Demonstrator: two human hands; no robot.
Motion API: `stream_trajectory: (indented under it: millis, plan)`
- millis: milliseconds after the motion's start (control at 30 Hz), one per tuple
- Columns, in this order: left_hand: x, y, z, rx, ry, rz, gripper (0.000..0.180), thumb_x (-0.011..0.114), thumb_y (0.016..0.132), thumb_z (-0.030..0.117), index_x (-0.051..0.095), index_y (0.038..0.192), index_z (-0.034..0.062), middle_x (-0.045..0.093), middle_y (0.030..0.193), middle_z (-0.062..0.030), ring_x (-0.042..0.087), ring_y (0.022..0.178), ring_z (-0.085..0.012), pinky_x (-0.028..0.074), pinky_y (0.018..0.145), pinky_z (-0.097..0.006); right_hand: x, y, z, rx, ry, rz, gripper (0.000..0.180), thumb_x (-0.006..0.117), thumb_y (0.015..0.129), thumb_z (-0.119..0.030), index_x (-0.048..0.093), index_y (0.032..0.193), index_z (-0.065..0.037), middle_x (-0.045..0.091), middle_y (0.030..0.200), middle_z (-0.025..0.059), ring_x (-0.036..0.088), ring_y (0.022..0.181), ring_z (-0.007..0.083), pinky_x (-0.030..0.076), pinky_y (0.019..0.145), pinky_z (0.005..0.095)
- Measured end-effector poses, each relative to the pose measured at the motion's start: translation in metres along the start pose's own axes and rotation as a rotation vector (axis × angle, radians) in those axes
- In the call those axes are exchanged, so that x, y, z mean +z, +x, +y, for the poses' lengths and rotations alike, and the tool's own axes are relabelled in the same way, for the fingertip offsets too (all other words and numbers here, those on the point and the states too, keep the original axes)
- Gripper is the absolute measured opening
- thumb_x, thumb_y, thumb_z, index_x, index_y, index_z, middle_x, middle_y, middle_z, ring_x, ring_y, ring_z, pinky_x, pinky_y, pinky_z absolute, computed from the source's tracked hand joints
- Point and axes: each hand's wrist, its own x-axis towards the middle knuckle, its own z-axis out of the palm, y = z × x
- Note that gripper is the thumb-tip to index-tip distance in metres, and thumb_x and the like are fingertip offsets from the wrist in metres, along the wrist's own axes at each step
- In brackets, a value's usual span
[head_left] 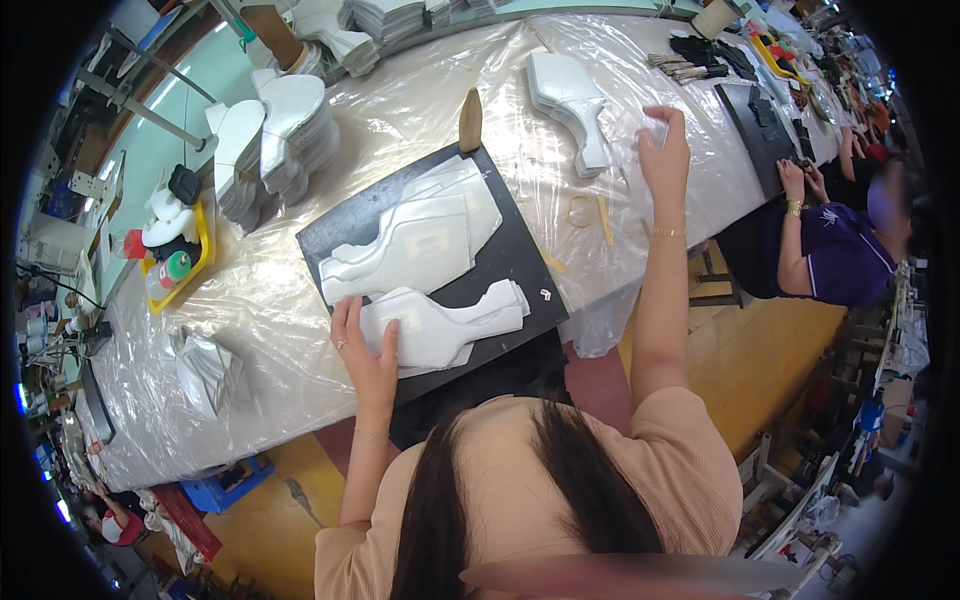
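My left hand [368, 350] rests with fingers spread on the left end of a stack of white, curved flat pieces [445, 322]. That stack lies on a black board [515, 215], and a second, fanned stack of white pieces [420, 240] lies behind it. My right hand [666, 155] is raised over the right of the table, fingers curled around a small whitish bit I cannot make out. Just left of it stands a neat stack of similar white pieces [568, 105]. A wooden-handled tool [470, 122] stands at the board's far corner.
Plastic sheeting covers the table [400, 120]. Taller white stacks [292, 125] and a yellow tray of bottles [205, 245] are to the left. A ring of tape [580, 210] and a yellow strip [605, 220] lie near my right forearm. A co-worker [830, 245] works at the right.
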Motion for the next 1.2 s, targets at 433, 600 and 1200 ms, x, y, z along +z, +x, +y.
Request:
stream_trajectory:
  millis: [433, 600, 1200]
  plan:
    - [0.011, -0.006, -0.013, 0.055, 0.063, 0.064, 0.054, 0.067, 0.091, 0.020, 0.048, 0.136, -0.0024, 0.045, 0.142, -0.0203, 0.036, 0.137, -0.0387, 0.027, 0.113, -0.049, 0.009, 0.047, -0.003, -0.038, -0.263, 0.153, 0.038, 0.073, 0.085, -0.043, 0.070, 0.086, -0.005, 0.070, 0.084, 0.0156, 0.066, 0.078, 0.0299, 0.051, 0.073, 0.0405]
    - [0.012, -0.006, -0.014, 0.052, 0.080, 0.045, 0.054, 0.066, 0.093, 0.022, 0.047, 0.137, -0.0027, 0.046, 0.141, -0.0208, 0.036, 0.137, -0.0393, 0.026, 0.113, -0.049, -0.067, 0.000, -0.012, 0.087, 1.030, 0.556, 0.019, 0.059, 0.093, -0.022, 0.058, 0.082, -0.006, 0.052, 0.072, 0.0012, 0.052, 0.065, 0.0177, 0.045, 0.066, 0.0349]
    - [0.008, -0.007, -0.012, 0.031, 0.043, 0.011, 0.050, 0.065, 0.093, 0.018, 0.048, 0.136, -0.0018, 0.048, 0.139, -0.0212, 0.037, 0.136, -0.0381, 0.027, 0.114, -0.046, 0.111, -0.247, 0.146, 0.268, -0.411, -0.226, 0.032, 0.049, 0.085, -0.005, 0.049, 0.116, 0.003, 0.050, 0.120, 0.0197, 0.050, 0.113, 0.0338, 0.039, 0.101, 0.0411]
